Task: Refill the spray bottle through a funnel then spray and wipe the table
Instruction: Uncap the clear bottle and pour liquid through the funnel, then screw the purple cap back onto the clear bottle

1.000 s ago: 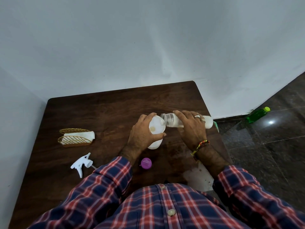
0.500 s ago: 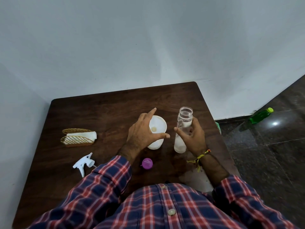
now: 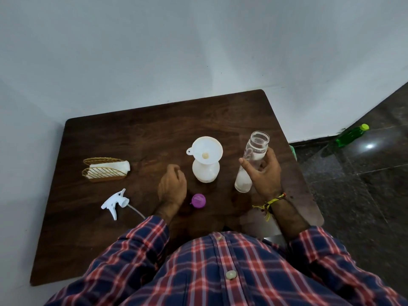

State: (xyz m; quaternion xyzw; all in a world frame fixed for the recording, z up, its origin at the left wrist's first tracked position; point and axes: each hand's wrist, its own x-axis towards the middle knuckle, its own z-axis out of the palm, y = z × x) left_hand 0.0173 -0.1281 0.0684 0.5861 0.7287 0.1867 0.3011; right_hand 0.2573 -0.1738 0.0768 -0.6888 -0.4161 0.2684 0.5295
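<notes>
My right hand (image 3: 263,173) has its fingers wrapped round the clear bottle (image 3: 251,162), standing upright on the bench (image 3: 136,133) with its cap off. Left hand (image 3: 172,187) is loosely curled, holding nothing, just beside the spray bottle (image 3: 205,172) with the funnel (image 3: 207,150) sitting in its neck. Sprayer (image 3: 114,200) lies off left.

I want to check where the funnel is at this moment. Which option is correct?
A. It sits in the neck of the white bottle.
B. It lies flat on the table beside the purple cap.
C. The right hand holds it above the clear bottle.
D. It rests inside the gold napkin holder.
A. The funnel stands upright in the mouth of the white bottle, with neither hand touching it; the right hand grips the clear bottle instead.
</notes>
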